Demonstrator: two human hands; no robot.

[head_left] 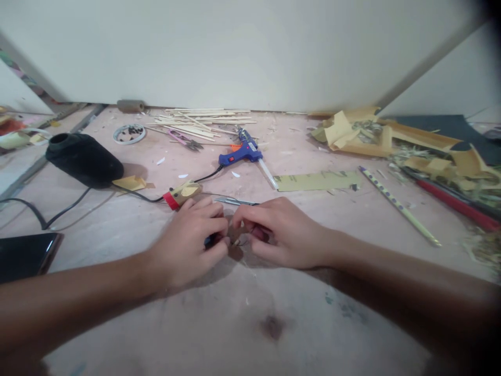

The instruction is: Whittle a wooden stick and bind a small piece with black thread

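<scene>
My left hand and my right hand rest close together on the pinkish floor surface, fingertips nearly touching. Both curl around something small between them; a dark blue bit shows under the left fingers, and what it is cannot be made out. A thin metal blade tool lies just beyond the knuckles. A small tan-and-red piece sits beside the left hand's far side.
A blue glue gun with black cord lies ahead, wooden sticks behind it. A black bundle and phone are left. Cardboard strip, striped pencil, paper scraps lie right.
</scene>
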